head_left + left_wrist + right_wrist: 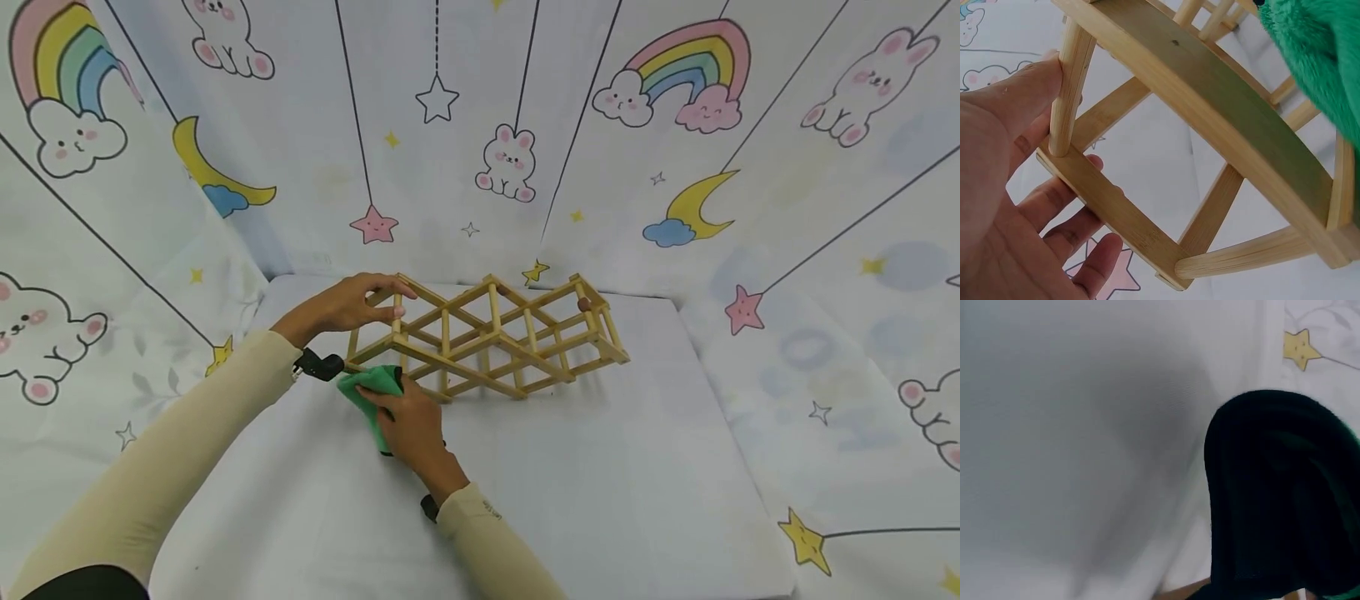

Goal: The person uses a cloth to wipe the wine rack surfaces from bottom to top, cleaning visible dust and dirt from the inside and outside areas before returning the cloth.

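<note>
A folding wooden lattice rack made of light slats and round dowels stands at the back of the white table. My left hand grips its left end. In the left wrist view, the thumb of that hand lies against a dowel and the fingers reach behind the end slat. My right hand holds a fluffy green cloth with dark edging against the rack's lower left front. The same cloth overlaps a long slat. Its dark edging fills much of the right wrist view, hiding the fingers.
The white tabletop extends in front of the rack and to its right. A cloth backdrop printed with rabbits, stars, moons and rainbows rises close behind and at both sides. A small brown knob-like spot shows at the rack's right end.
</note>
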Demonstrator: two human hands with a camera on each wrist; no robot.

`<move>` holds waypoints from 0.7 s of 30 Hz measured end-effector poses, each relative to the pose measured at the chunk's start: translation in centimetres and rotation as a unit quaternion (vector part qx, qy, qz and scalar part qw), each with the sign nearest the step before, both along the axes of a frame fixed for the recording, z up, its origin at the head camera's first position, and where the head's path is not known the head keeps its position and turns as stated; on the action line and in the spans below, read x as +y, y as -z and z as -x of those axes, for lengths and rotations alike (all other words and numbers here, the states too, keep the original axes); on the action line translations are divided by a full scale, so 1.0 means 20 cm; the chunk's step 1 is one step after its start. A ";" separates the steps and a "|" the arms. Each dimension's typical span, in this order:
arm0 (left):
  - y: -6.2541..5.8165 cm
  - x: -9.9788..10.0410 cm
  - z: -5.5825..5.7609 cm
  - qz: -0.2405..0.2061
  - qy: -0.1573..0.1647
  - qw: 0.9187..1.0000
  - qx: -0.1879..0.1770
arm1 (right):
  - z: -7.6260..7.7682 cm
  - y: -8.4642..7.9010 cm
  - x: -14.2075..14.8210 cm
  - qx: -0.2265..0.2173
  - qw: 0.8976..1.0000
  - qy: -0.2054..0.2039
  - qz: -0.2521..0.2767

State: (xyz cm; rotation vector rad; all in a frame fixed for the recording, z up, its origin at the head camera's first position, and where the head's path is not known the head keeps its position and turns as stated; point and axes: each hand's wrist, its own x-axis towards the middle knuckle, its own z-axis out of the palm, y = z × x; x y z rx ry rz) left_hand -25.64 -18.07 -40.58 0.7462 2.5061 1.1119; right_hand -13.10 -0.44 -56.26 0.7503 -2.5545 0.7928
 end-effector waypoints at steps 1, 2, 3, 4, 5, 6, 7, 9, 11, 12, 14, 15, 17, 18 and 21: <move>0.00 0.00 0.00 0.000 0.001 1.000 -0.003 | -0.01 0.01 0.03 -0.041 0.999 0.020 -0.002; 0.00 0.00 0.00 0.001 0.002 1.000 -0.006 | -0.01 0.03 0.06 -0.080 0.996 0.040 -0.004; 0.01 0.01 0.00 0.000 0.003 1.000 -0.007 | -0.03 0.05 0.08 -0.110 0.992 0.060 -0.007; 0.01 0.01 0.01 0.001 0.005 1.000 -0.008 | -0.04 0.06 0.11 -0.133 0.988 0.073 -0.005; 0.01 0.01 0.01 0.003 0.005 1.000 -0.008 | -0.05 0.07 0.12 -0.143 0.986 0.080 -0.004; 0.01 0.01 0.01 0.004 0.004 1.000 -0.007 | -0.06 0.08 0.13 -0.137 0.988 0.075 -0.002; 0.01 0.01 0.01 0.005 0.003 1.000 -0.007 | -0.06 0.07 0.14 -0.123 0.991 0.060 0.005; 0.02 0.00 0.02 0.009 -0.002 1.000 -0.004 | -0.06 0.05 0.11 -0.067 0.998 0.013 0.007; 0.02 0.00 0.02 0.013 -0.004 1.000 0.000 | -0.03 0.01 0.06 -0.003 0.999 -0.036 0.004; 0.02 0.00 0.02 0.013 -0.005 1.000 0.002 | -0.02 0.00 0.04 0.019 0.999 -0.049 0.003; 0.02 0.00 0.01 0.015 -0.005 1.000 0.001 | 0.00 -0.03 0.00 0.025 0.999 -0.047 -0.003; 0.03 0.00 0.01 0.014 -0.004 1.000 0.001 | 0.00 -0.03 0.00 0.011 0.999 -0.036 -0.006; 0.03 0.00 0.01 0.015 -0.005 1.000 -0.003 | -0.01 -0.01 0.03 -0.052 0.999 -0.003 -0.008; 0.03 0.01 0.01 0.015 -0.006 1.000 -0.004 | -0.01 0.02 0.06 -0.092 0.996 0.016 -0.004; 0.02 0.01 0.01 0.016 -0.005 1.000 -0.007 | -0.05 0.09 0.15 -0.177 0.981 0.075 0.001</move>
